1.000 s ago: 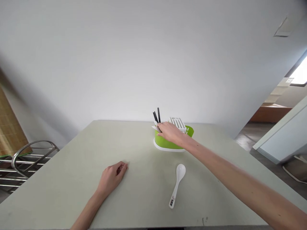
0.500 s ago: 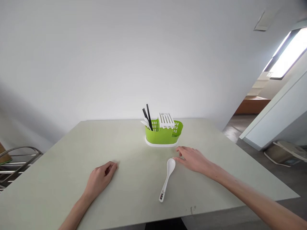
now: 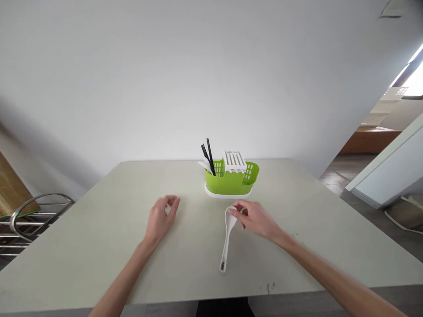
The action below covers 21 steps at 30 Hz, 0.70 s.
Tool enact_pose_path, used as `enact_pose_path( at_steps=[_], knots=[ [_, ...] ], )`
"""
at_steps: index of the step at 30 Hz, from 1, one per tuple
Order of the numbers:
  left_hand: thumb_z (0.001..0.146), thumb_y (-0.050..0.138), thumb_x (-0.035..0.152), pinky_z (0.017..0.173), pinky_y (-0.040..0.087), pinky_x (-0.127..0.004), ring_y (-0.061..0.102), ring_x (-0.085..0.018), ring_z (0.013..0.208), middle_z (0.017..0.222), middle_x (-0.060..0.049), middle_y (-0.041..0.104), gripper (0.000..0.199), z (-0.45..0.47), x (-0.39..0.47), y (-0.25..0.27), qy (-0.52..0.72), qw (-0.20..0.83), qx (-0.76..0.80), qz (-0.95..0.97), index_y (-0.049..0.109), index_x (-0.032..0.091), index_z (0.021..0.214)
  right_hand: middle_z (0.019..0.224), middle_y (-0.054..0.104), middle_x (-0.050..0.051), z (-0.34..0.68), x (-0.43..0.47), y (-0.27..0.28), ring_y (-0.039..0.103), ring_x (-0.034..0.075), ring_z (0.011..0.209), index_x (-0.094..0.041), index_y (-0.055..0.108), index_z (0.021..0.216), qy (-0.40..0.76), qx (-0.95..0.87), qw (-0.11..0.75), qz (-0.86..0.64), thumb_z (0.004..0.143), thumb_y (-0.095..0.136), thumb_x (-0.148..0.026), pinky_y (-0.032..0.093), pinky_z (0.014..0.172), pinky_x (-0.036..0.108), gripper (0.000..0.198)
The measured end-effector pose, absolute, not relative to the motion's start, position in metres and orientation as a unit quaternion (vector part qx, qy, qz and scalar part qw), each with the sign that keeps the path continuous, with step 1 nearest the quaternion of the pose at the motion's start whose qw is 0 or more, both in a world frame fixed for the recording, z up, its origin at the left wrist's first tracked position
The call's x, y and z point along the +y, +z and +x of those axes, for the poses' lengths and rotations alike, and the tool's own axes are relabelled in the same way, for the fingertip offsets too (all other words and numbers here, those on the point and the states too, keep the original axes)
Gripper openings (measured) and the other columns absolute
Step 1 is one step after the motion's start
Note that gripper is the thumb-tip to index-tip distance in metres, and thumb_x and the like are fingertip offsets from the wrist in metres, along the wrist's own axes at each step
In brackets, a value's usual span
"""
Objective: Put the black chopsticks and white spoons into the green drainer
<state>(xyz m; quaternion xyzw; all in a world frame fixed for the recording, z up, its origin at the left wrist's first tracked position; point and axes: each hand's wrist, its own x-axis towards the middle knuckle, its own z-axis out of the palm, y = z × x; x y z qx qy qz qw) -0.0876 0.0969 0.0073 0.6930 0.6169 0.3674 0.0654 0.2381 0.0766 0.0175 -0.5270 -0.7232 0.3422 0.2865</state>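
Observation:
A white soup spoon (image 3: 226,240) lies in the middle of the table, its bowl toward the back and its handle, with a small dark mark at the end, toward me. At the bowl's right rim, my right hand (image 3: 256,216) has the spoon pinched between thumb and fingers. My left hand (image 3: 161,215) is to the left, apart from the spoon; its fingers are loosely curved with a gap to the thumb and nothing in them. Behind the spoon stands a green utensil basket (image 3: 228,184) on a white base, with a white slotted rack (image 3: 235,161) on top.
Black chopsticks (image 3: 210,154) and white spoons (image 3: 205,164) stand in the basket's left compartment. The pale table (image 3: 99,246) meets a white wall (image 3: 165,88) at the back. A metal rack (image 3: 42,220) stands off the left edge. A doorway opens at the far right.
My right hand has moved onto the spoon's bowl and taken hold of it. The left hand has shifted forward and to the right. The view has turned slightly.

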Motion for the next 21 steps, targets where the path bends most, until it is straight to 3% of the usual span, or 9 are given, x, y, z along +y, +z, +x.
enact_pose_path(
  at_steps=[2, 4, 8, 11, 13, 17, 21],
  knots=[
    [0.102, 0.048, 0.05, 0.093, 0.05, -0.04, 0.062, -0.027, 0.107, 0.109, -0.009, 0.074, 0.033, -0.062, 0.124, 0.031, 0.437, -0.016, 0.569, 0.697, 0.064, 0.022, 0.109, 0.071, 0.071, -0.002, 0.237, 0.08, 0.055, 0.062, 0.015, 0.053, -0.022, 0.072, 0.097, 0.258, -0.733, 0.358, -0.518, 0.1, 0.057, -0.055, 0.045, 0.057, 0.027, 0.036],
    [0.104, 0.049, 0.043, 0.105, 0.046, -0.044, 0.058, -0.029, 0.119, 0.119, -0.011, 0.072, 0.028, -0.039, 0.153, 0.057, 0.457, -0.067, 0.522, 0.717, 0.062, 0.022, 0.116, 0.062, 0.067, -0.004, 0.234, 0.09, 0.094, 0.061, 0.015, 0.052, -0.022, 0.073, 0.096, 0.151, -0.726, 0.439, -0.506, 0.102, 0.058, -0.051, 0.046, 0.06, 0.027, 0.033],
    [0.104, 0.051, 0.038, 0.106, 0.046, -0.047, 0.061, -0.03, 0.121, 0.131, -0.013, 0.066, 0.031, -0.007, 0.202, 0.086, 0.375, -0.094, 0.49, 0.781, 0.058, 0.022, 0.129, 0.086, 0.078, 0.001, 0.229, 0.127, 0.138, 0.068, 0.015, 0.066, -0.022, 0.073, 0.099, -0.039, -0.693, 0.543, -0.473, 0.102, 0.062, -0.043, 0.047, 0.065, 0.027, 0.024],
    [0.102, 0.054, 0.043, 0.093, 0.052, -0.046, 0.068, -0.031, 0.109, 0.126, -0.016, 0.067, 0.044, 0.006, 0.217, 0.084, 0.325, -0.062, 0.568, 0.753, 0.051, 0.02, 0.14, 0.095, 0.08, 0.002, 0.226, 0.153, 0.137, 0.068, 0.015, 0.07, -0.023, 0.072, 0.102, -0.14, -0.708, 0.518, -0.46, 0.106, 0.057, -0.039, 0.044, 0.065, 0.026, 0.022],
    [0.103, 0.053, 0.045, 0.089, 0.053, -0.045, 0.071, -0.031, 0.102, 0.118, -0.014, 0.071, 0.041, 0.01, 0.218, 0.077, 0.306, -0.048, 0.602, 0.736, 0.055, 0.02, 0.135, 0.092, 0.08, 0.001, 0.224, 0.164, 0.128, 0.067, 0.015, 0.07, -0.023, 0.072, 0.101, -0.196, -0.729, 0.471, -0.456, 0.107, 0.056, -0.036, 0.039, 0.063, 0.027, 0.022],
    [0.102, 0.054, 0.044, 0.097, 0.048, -0.048, 0.068, -0.034, 0.111, 0.117, -0.014, 0.074, 0.033, 0.011, 0.208, 0.065, 0.283, -0.089, 0.604, 0.739, 0.065, 0.019, 0.121, 0.084, 0.078, 0.002, 0.221, 0.17, 0.113, 0.066, 0.018, 0.074, -0.021, 0.071, 0.097, -0.28, -0.76, 0.389, -0.439, 0.107, 0.058, -0.028, 0.036, 0.069, 0.031, 0.018],
    [0.103, 0.053, 0.044, 0.098, 0.047, -0.049, 0.066, -0.034, 0.112, 0.118, -0.014, 0.074, 0.037, 0.005, 0.197, 0.056, 0.286, -0.117, 0.589, 0.747, 0.065, 0.018, 0.126, 0.087, 0.079, 0.005, 0.215, 0.169, 0.104, 0.064, 0.021, 0.081, -0.019, 0.07, 0.096, -0.308, -0.773, 0.347, -0.432, 0.108, 0.055, -0.024, 0.035, 0.077, 0.034, 0.019]
  ],
)
